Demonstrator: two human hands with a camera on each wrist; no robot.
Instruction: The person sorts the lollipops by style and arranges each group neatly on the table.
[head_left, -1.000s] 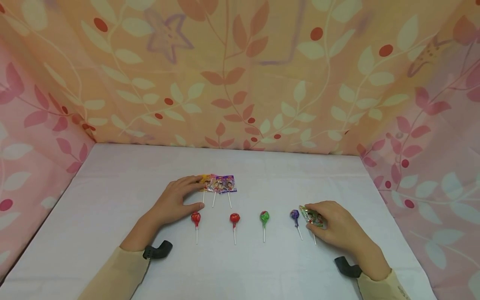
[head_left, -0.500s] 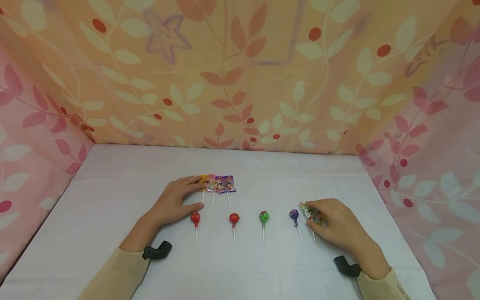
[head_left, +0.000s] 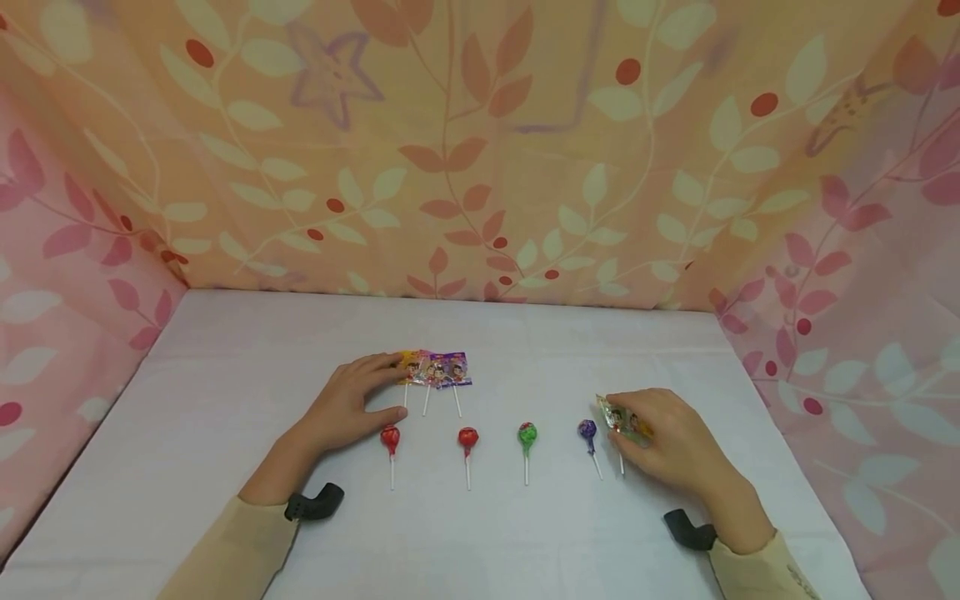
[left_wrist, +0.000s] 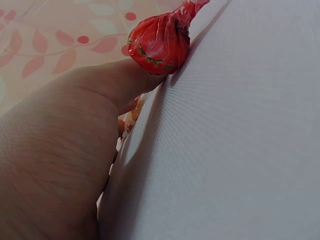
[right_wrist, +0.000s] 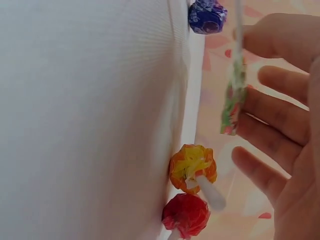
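Head view: high, facing forward-down over white table (head_left: 480, 533). Wrist views, two: close, low, skimming forward (table nearly edge-on). Shared, head and right wrist: flat green-wrapped lollipop (right_wrist: 234, 98).

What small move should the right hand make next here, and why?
Probably carry the green flat-wrapped lollipop left, towards the three flat-wrapped lollipops: the right hand holds it, and those similarly wrapped ones lie grouped beside the left hand.
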